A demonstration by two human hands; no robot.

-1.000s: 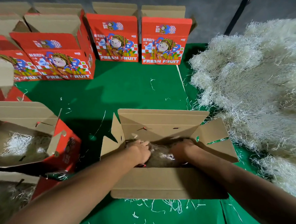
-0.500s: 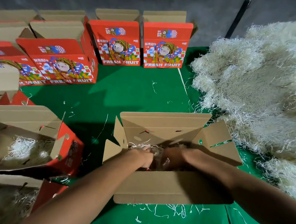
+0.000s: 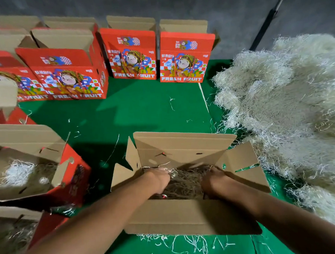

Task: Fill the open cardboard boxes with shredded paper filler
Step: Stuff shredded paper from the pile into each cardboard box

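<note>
Inside the open box (image 3: 188, 218), the shredded paper (image 3: 183, 182) lies between the left hand (image 3: 159, 181) and right hand (image 3: 213, 183), fingers too hidden to tell their grip.

1. We saw a green cloth (image 3: 146, 112) that covered the table.
2. The nearest open box (image 3: 188, 218) was plain brown cardboard on its inner sides and flaps.
3. The shredded paper inside it (image 3: 183, 182) looked dull brown in the shadow.
4. The big pile of filler (image 3: 291, 115) on the right was pale cream-white.
5. The standing boxes (image 3: 186, 57) at the back were red, with a white-and-red checker pattern, blue shapes, a cartoon figure and white letters "FRESH FRUIT".
6. The wall (image 3: 224, 9) behind was dark grey.
</note>
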